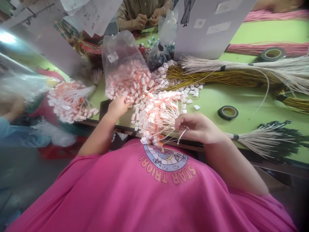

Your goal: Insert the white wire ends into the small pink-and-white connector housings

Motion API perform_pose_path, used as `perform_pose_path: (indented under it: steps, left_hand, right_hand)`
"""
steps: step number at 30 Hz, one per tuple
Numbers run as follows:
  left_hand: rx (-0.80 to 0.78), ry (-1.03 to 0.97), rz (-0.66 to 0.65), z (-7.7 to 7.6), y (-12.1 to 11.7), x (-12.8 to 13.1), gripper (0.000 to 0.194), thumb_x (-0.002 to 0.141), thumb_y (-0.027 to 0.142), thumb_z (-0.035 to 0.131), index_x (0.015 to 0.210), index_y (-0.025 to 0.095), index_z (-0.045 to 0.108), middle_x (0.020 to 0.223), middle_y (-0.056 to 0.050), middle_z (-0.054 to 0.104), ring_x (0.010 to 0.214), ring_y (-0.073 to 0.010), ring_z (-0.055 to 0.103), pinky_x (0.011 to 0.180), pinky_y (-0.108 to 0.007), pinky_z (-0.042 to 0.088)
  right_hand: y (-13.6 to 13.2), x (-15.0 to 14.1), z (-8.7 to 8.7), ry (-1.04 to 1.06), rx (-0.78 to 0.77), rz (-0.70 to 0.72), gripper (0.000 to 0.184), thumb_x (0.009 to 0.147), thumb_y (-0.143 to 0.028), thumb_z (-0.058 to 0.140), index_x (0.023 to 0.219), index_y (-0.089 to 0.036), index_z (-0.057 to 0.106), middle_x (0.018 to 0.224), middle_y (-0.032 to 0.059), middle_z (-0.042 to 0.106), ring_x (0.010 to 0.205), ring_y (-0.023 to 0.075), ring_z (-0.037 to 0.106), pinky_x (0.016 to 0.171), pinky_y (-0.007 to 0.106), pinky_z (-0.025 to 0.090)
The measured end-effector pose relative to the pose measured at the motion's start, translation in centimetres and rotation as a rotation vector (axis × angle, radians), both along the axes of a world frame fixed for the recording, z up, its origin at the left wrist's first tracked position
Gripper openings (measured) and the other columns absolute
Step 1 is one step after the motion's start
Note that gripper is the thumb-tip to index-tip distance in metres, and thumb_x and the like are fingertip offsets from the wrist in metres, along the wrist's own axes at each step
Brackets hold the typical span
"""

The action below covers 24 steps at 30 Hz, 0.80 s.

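My left hand point(119, 106) is at the near edge of a pile of small orange and white plastic connectors point(137, 80), its fingers curled together around what looks like one connector. My right hand point(196, 127) is closed, with a short white wire point(182, 135) sticking out below the pinched fingers. Just left of it fans out a bundle of thin white wires point(169, 116) tipped with orange and white connectors point(154, 112). Beyond my right wrist, a taped white wire bundle point(251, 141) ends in dark connectors point(282, 138).
A clear plastic bag point(120, 48) spills connectors onto the green table point(251, 100). Tape rolls point(227, 112) and long white point(241, 66) and yellow wire bundles point(217, 77) lie right. Another connector-tipped bundle point(67, 100) sits left. Co-worker's hands point(147, 22) work across the table, beside an upright panel point(207, 29).
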<state>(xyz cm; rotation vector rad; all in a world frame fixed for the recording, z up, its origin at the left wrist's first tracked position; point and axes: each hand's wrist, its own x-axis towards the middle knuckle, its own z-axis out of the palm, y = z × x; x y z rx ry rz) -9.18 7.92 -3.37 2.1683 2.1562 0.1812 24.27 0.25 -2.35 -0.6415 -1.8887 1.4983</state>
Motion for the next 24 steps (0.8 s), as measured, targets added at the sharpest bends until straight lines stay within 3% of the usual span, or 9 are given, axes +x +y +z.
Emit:
perform_pose_path:
  steps: [2,5,8,11,14,18,21,24]
  left_hand:
    - [-0.01,0.042,0.025,-1.2,0.6,-0.1,0.036,0.085,0.04,0.05,0.108,0.016,0.062,0.104,-0.013,0.064,0.091,-0.0268,0.059,0.078,-0.034,0.044]
    - [0.024,0.031,0.027,-2.2,1.0,0.1,0.034,0.086,0.032,0.049,0.112,0.013,0.06,0.101,-0.013,0.064,0.093,-0.0263,0.058,0.082,-0.034,0.042]
    - [0.002,-0.014,-0.025,-2.5,1.3,0.0,0.034,0.084,0.029,0.051,0.112,0.011,0.06,0.094,-0.012,0.065,0.093,-0.0253,0.057,0.084,-0.033,0.042]
    - [-0.005,-0.017,-0.076,-2.6,1.3,-0.2,0.026,0.085,0.026,0.049,0.101,0.012,0.065,0.1,-0.014,0.063,0.095,-0.0251,0.056,0.087,-0.033,0.041]
    - [0.082,-0.091,-0.095,-2.2,0.8,0.2,0.022,0.082,0.021,0.049,0.094,0.012,0.066,0.104,-0.014,0.061,0.1,-0.0249,0.055,0.091,-0.034,0.041]
    - [0.168,-0.551,-0.172,0.0,-1.4,2.2,0.02,0.078,0.018,0.048,0.091,0.014,0.064,0.105,-0.009,0.062,0.086,-0.0186,0.06,0.079,-0.033,0.049]
    - [0.039,-0.986,-0.305,3.0,-4.3,4.6,0.013,0.074,0.02,0.053,0.08,0.015,0.064,0.104,-0.008,0.062,0.075,-0.0146,0.061,0.065,-0.029,0.052]
    - [-0.182,-1.142,-0.464,5.9,-7.0,7.0,0.014,0.076,0.027,0.056,0.071,0.016,0.064,0.092,-0.007,0.064,0.067,-0.0129,0.059,0.058,-0.028,0.05]
  right_hand:
    - [0.1,-0.2,0.0,0.049,-0.039,0.012,0.014,0.077,-0.029,0.063,0.083,-0.016,0.063,0.072,0.0021,0.063,0.061,0.0102,0.056,0.054,0.023,0.043]
    - [0.1,-1.0,-0.2,0.079,-0.075,-0.1,0.008,0.076,-0.024,0.061,0.077,-0.016,0.063,0.068,0.0006,0.062,0.058,0.0091,0.054,0.054,0.023,0.042]
    - [-0.2,-2.0,-0.4,0.098,-0.089,-0.232,0.003,0.072,-0.017,0.06,0.072,-0.017,0.063,0.063,-0.0016,0.06,0.053,0.008,0.051,0.051,0.022,0.04]
    - [-0.6,-2.8,-0.8,0.093,-0.08,-0.342,0.007,0.071,-0.016,0.059,0.074,-0.017,0.065,0.064,-0.0018,0.06,0.055,0.0084,0.051,0.052,0.023,0.04]
    - [-0.7,-3.1,-1.1,0.08,-0.071,-0.359,0.015,0.071,-0.018,0.06,0.085,-0.017,0.066,0.064,-0.0031,0.057,0.055,0.0077,0.049,0.053,0.022,0.04]
    - [-0.4,-2.9,-1.0,0.067,-0.08,-0.256,0.018,0.072,-0.024,0.062,0.089,-0.016,0.062,0.07,-0.0016,0.058,0.061,0.0087,0.052,0.056,0.022,0.042]
    - [-0.2,-2.6,-0.7,0.058,-0.094,-0.207,0.013,0.074,-0.027,0.063,0.081,-0.015,0.064,0.072,0.0009,0.063,0.064,0.0102,0.056,0.06,0.023,0.045]
    - [-0.2,-2.3,-0.4,0.056,-0.11,-0.175,0.016,0.071,-0.028,0.068,0.078,-0.014,0.065,0.071,0.0017,0.065,0.063,0.011,0.059,0.06,0.024,0.047]
